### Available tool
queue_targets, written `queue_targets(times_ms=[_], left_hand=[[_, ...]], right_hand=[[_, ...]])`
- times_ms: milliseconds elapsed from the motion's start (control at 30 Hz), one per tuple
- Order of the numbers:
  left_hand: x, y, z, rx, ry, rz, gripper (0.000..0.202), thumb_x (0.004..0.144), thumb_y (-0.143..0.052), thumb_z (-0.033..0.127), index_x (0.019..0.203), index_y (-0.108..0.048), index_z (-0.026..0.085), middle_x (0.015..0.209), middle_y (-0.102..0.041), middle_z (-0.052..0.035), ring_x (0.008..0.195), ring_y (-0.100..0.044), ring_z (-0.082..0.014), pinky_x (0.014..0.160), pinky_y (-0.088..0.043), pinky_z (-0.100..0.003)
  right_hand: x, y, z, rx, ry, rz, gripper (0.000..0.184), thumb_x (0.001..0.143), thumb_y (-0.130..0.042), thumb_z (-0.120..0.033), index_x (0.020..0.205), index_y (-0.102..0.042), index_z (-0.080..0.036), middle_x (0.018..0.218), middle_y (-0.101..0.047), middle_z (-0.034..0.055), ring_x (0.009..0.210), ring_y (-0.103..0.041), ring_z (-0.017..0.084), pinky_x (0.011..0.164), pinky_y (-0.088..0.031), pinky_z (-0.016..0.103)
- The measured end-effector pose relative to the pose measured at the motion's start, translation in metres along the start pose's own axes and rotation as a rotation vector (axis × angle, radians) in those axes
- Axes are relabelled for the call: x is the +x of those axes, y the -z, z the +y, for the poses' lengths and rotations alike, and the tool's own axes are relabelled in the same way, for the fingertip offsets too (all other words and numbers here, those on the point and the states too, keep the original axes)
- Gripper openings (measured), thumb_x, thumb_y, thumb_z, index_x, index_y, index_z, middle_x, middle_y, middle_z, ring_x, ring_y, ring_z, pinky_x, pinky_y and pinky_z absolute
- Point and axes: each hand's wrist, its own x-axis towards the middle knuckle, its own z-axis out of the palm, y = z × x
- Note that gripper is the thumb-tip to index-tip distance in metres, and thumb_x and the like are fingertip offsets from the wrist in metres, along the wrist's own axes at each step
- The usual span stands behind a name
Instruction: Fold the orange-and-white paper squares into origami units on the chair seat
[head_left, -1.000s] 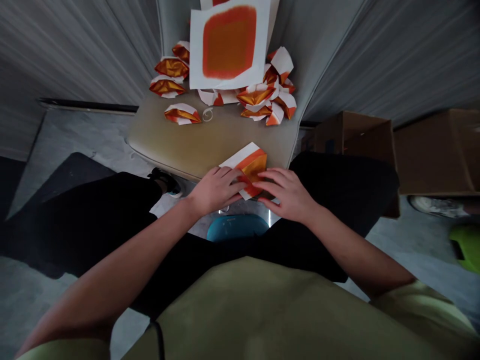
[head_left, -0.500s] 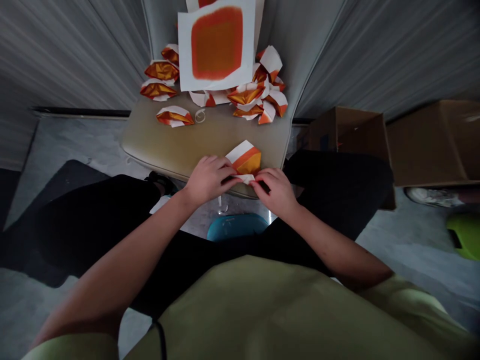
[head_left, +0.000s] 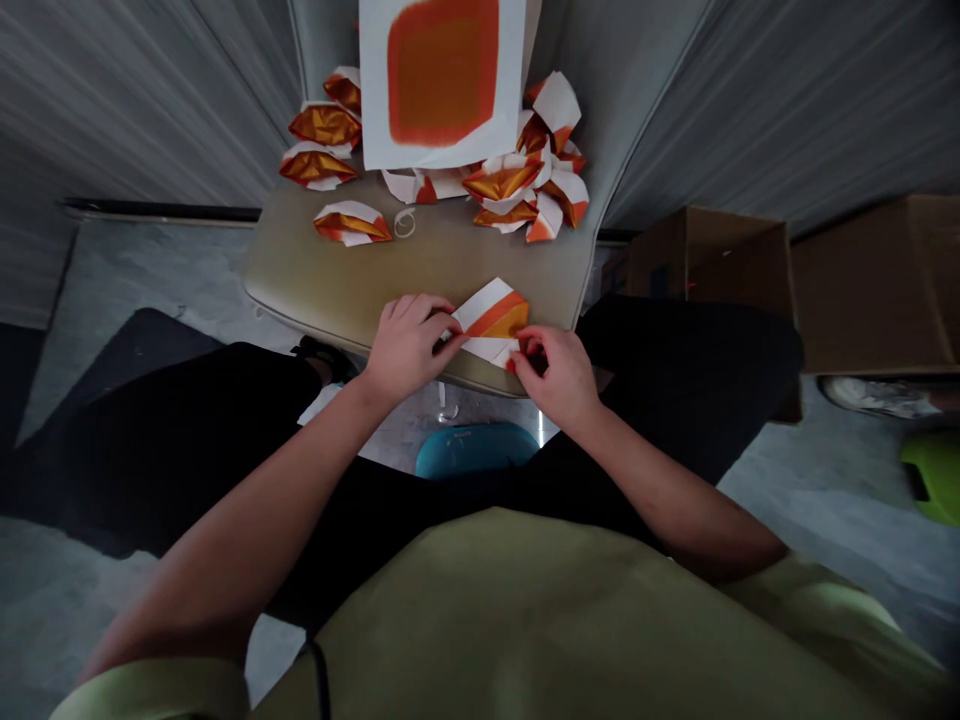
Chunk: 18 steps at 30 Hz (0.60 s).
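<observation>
Folding is well along in the paper (head_left: 504,320), which lies near the front edge of the chair (head_left: 337,285), between the two hands – half a second ago its lower side stood up as a thin white strip between the fingertips, and now that strip has come down as a broad white flap (head_left: 487,348) below the orange and gold part. To judge by this, the lower fold has been turned over and is being held in place, though whether it is creased firmly I cannot tell. The left hand (head_left: 455,335) is narrow, thumb and forefinger pinching the left corner; the right hand (head_left: 517,350) is narrow too, its thumb and curled forefinger on the lower right edge, where a bit of orange-red shows by the thumb. Further back, unchanged, a printed sheet (head_left: 442,70) lies between finished-looking pieces: a few on the left (head_left: 324,125), a heap on the right (head_left: 502,178), and one piece (head_left: 352,223) lying nearer the front – just beside it, a small pale loop (head_left: 405,222)
</observation>
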Motion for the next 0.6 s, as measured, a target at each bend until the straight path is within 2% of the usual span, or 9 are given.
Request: queue_targets(times_ms=[233,367,433,533,600], left_hand=[[0.0,0.001,-0.009,0.008,-0.019,-0.03,0.021,0.099,-0.062,0.039,0.098,-0.074,0.022,0.117,-0.072,-0.0088,0.111,-0.063,-0.0279,0.095,-0.047,-0.044],[-0.001,0.01,-0.022,0.041,-0.01,-0.043,0.025,0.099,-0.061,0.044,0.102,-0.075,0.023,0.119,-0.073,-0.009,0.111,-0.064,-0.0295,0.095,-0.048,-0.046],[-0.001,0.015,-0.026,0.013,-0.004,-0.007,0.029,0.101,-0.057,0.045,0.104,-0.075,0.022,0.118,-0.074,-0.0093,0.11,-0.066,-0.0281,0.095,-0.049,-0.045],[0.0,0.02,-0.022,-0.05,-0.014,0.042,0.034,0.105,-0.048,0.041,0.118,-0.072,0.02,0.127,-0.072,-0.01,0.116,-0.066,-0.0255,0.1,-0.049,-0.043],[-0.001,0.02,-0.015,-0.047,-0.059,-0.012,0.036,0.105,-0.046,0.036,0.128,-0.069,0.022,0.139,-0.068,-0.0092,0.124,-0.064,-0.0263,0.103,-0.049,-0.045]], right_hand=[[-0.001,-0.003,0.004,-0.016,0.072,0.013,0.007,0.093,-0.062,-0.024,0.092,-0.069,-0.022,0.09,-0.071,0.0063,0.085,-0.062,0.025,0.082,-0.048,0.04],[-0.002,-0.004,0.005,-0.013,0.078,0.033,0.007,0.093,-0.063,-0.023,0.092,-0.071,-0.022,0.091,-0.071,0.0066,0.086,-0.062,0.025,0.082,-0.049,0.039],[-0.003,-0.005,0.005,-0.016,0.08,0.044,0.008,0.093,-0.064,-0.025,0.092,-0.071,-0.021,0.09,-0.07,0.0067,0.085,-0.062,0.025,0.082,-0.049,0.04],[-0.003,-0.007,0.006,-0.037,0.083,0.047,0.012,0.094,-0.064,-0.029,0.096,-0.072,-0.02,0.088,-0.07,0.0071,0.085,-0.061,0.025,0.082,-0.049,0.04],[-0.005,-0.008,0.005,-0.065,0.095,0.051,0.015,0.095,-0.063,-0.03,0.1,-0.073,-0.02,0.09,-0.07,0.008,0.086,-0.061,0.025,0.081,-0.05,0.04]])
